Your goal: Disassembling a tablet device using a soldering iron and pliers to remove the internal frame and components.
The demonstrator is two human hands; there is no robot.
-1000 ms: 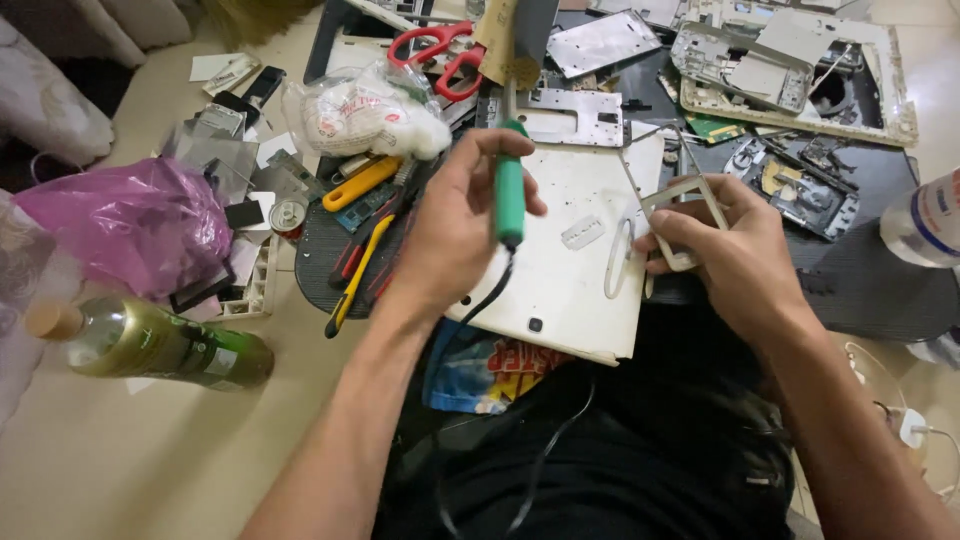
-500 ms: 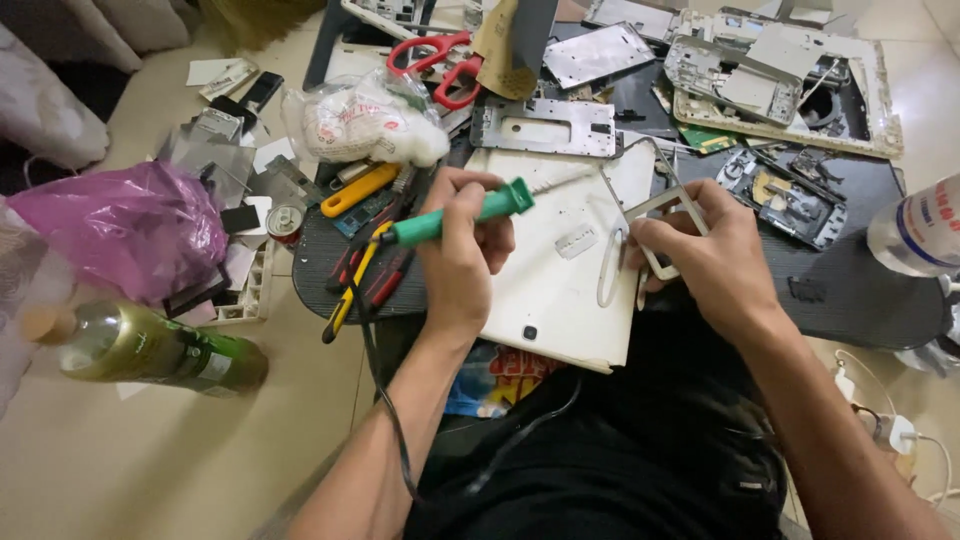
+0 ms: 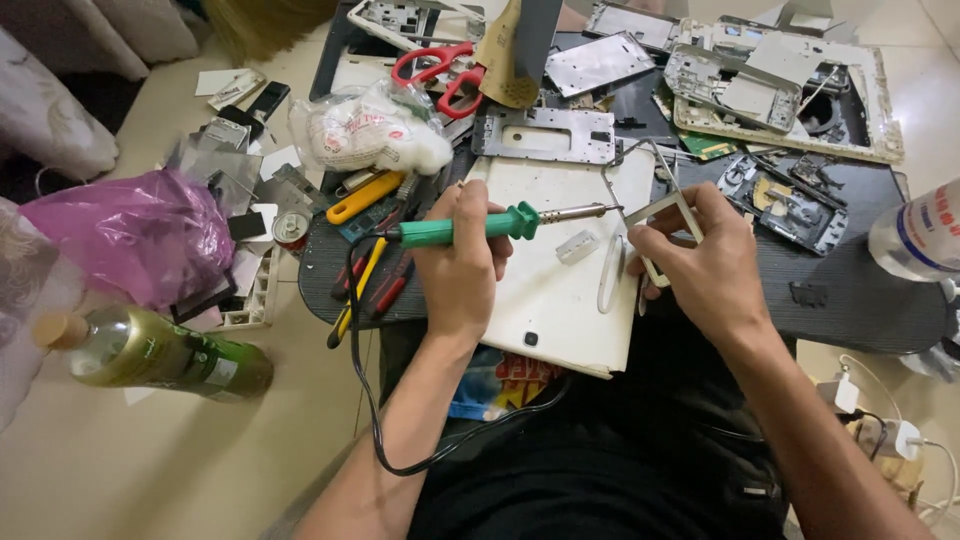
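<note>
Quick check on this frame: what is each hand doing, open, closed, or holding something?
Left hand: closed around the green-handled soldering iron, tip pointing right.
Right hand: closed on a small white frame piece, held over the white panel.

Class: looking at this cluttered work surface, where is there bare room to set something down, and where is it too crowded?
Free: the dark board between the right hand and the plastic bottle; the floor below the green bottle. Crowded: around the scissors, the pink bag and the yellow-handled tools.

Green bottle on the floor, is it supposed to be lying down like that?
The green glass bottle lies tipped on its side on the floor, left of the left hand holding the green-handled soldering iron. Its stopper looks in place, and no spill shows.
</note>
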